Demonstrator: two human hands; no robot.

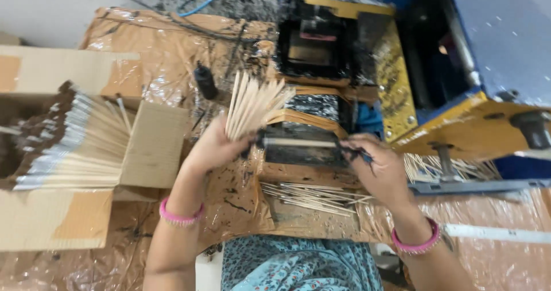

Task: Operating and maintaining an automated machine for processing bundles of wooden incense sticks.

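Observation:
My left hand (215, 147) grips a fanned bundle of thin bare bamboo sticks (252, 103), held upright above the work surface. My right hand (379, 162) pinches the end of a single stick (301, 143) lying across a black, soot-stained feed slot (304, 150) of the machine. Its fingertips are blackened. Loose bare sticks (310, 196) lie scattered just below the slot, between my two forearms. Both wrists wear pink bangles.
A blue and yellow machine (459, 67) fills the right and top. An open cardboard box (63, 153) at left holds a stack of dark-coated sticks (80, 144). More sticks (453, 167) lie under the machine's yellow edge. Crinkled plastic-covered brown sheeting (166, 50) covers the surface.

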